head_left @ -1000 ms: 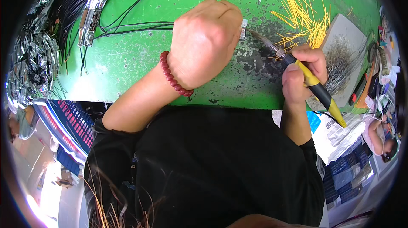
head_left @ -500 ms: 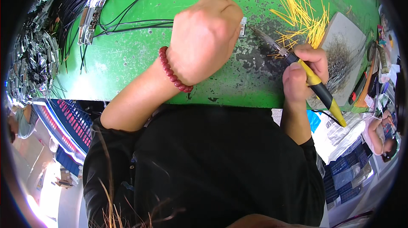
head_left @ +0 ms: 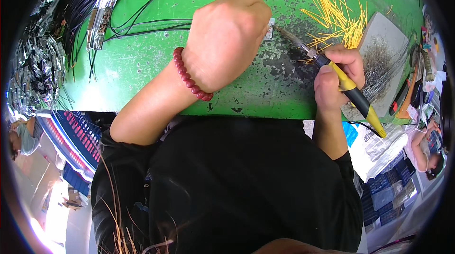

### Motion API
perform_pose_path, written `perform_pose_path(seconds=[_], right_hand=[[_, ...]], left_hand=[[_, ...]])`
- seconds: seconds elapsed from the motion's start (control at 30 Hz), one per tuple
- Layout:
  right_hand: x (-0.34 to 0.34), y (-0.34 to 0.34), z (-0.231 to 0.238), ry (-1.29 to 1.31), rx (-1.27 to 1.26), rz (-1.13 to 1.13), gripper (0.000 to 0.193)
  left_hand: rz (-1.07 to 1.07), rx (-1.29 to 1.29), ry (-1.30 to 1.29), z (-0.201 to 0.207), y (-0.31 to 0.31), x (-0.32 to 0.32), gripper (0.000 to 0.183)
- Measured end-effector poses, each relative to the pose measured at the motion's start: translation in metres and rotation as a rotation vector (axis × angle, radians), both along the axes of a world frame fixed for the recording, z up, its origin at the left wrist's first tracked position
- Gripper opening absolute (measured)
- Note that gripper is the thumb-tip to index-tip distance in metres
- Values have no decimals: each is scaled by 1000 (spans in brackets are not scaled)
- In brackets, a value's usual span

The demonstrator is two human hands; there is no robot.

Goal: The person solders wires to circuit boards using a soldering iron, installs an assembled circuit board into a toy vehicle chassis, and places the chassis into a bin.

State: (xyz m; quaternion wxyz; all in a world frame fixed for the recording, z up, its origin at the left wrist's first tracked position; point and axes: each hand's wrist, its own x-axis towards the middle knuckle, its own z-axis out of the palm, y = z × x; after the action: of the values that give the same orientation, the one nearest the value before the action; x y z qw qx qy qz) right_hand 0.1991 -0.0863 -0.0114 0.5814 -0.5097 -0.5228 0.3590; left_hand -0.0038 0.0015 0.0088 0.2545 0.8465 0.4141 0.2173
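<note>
My left hand [head_left: 230, 40] is closed, back up, over black cables [head_left: 166, 25] that run in from the left; its fingertips are hidden underneath. A small whitish circuit board [head_left: 269, 30] pokes out at its right side. In my right hand [head_left: 336, 76] is a soldering iron [head_left: 348, 86] with a yellow and black handle, gripped between thumb and fingers. The iron's tip points up and left, touching or nearly touching the board's right edge. A red bead bracelet circles my left wrist.
Thin yellow wires [head_left: 339, 10] lie scattered beyond the iron. Right of them rests a soiled grey board [head_left: 386, 40] with wire-like strands. A shiny metal-cased part [head_left: 101, 19], more black cables and a heap of metal parts [head_left: 40, 64] occupy the left. Tools line the right edge of the green table [head_left: 156, 74].
The soldering iron's tip has moved left and slightly up to the circuit board. My left hand has shifted a little up and left.
</note>
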Motion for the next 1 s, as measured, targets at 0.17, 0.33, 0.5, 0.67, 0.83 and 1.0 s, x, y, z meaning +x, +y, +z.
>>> perform_pose_path(seconds=[0.17, 0.33, 0.5, 0.67, 0.83, 1.0], right_hand=[[-1, 0, -1, 5, -17, 20, 21], [2, -1, -3, 40, 102, -24, 24], [4, -3, -3, 39, 123, -89, 26], [-3, -5, 3, 82, 49, -150, 34], [-6, -6, 16, 105, -42, -74, 40], [-7, -6, 18, 121, -80, -62, 38]], left_hand=[[8, -4, -1, 1, -1, 0, 6], [10, -5, -29, 1, -1, 0, 5], [13, 10, -7, 0, -2, 0, 6], [10, 46, -22, -2, -2, 1, 7], [23, 36, -37, 13, 7, -7, 16], [198, 274, 130, 15, 69, -4, 18]])
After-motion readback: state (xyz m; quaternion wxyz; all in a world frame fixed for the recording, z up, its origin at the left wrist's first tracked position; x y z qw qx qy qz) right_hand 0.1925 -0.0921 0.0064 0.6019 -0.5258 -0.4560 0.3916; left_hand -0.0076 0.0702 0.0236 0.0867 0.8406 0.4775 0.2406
